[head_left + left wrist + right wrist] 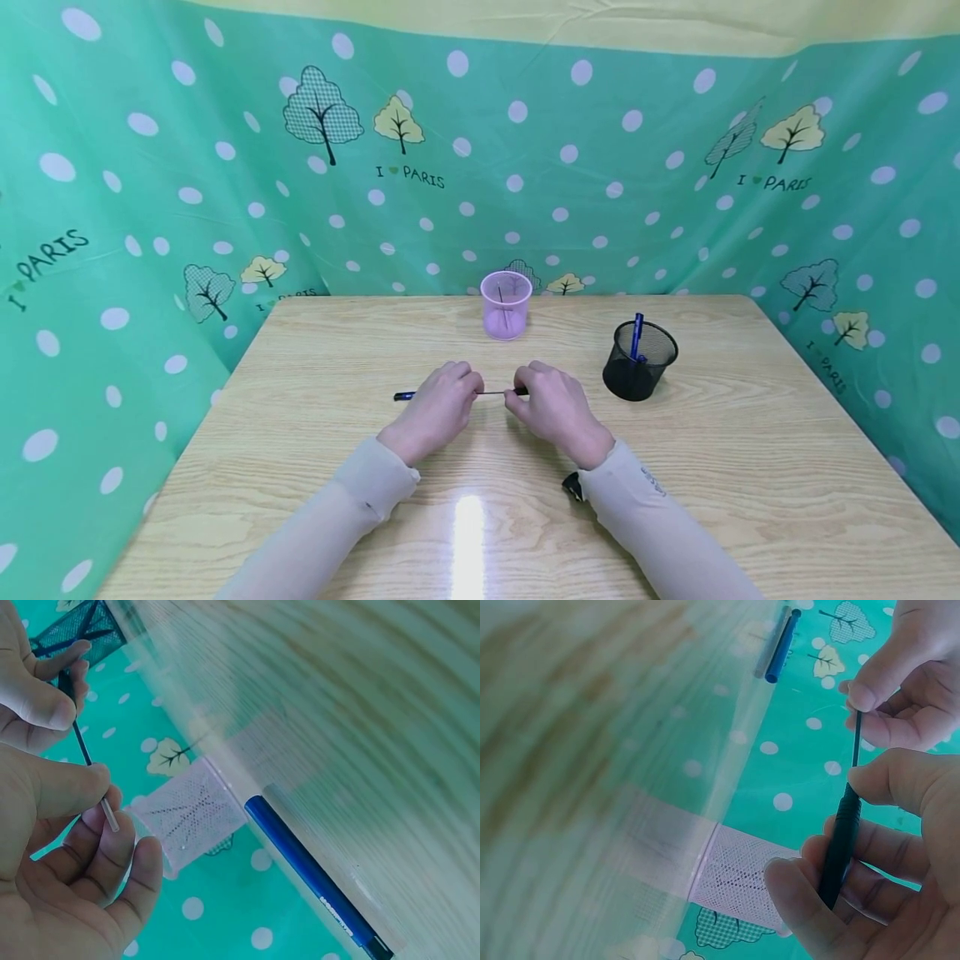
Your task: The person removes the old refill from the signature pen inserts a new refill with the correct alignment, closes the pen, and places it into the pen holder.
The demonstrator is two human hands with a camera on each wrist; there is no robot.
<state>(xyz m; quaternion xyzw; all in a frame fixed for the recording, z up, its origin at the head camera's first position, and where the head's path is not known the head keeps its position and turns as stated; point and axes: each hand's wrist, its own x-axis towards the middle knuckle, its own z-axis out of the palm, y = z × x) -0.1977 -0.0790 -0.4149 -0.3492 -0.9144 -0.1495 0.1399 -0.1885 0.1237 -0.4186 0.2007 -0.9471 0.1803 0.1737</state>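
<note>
And right into the grip: pinching a thin, dark, straight rod (856, 742) between thumb and fingers of the left hand (438, 408), holding its thicker, black, ribbed grip section (841, 844) in the curled fingers of the right hand (555, 408). Both hands occupied, then: close together but not touching, with just a short bare stretch of rod bridging the fingertips above the pale wood-grain tabletop (262, 433).

Seeming to hinge on that very line: running crosswise from hand to hand, long axis pointing left to right, ribbed section at the right hand, pale tip (114, 821) poking just past the left fingers. Lying directly between the hands, within the hold of both, so favouring neither side.

Over to the left, spotting a glossy blue cylindrical pen barrel (306, 870), flat on the tabletop just beside the left hand and much nearer to it than to the right. Running roughly sideways too, judging by the head view, though partly hidden there behind the left hand.

Beyond both hands, catching a lavender mesh cup (491, 323). Out past the right hand, finding a round black wire-mesh cup (626, 379) with a blue pen (637, 333) poking up out of it.
</note>
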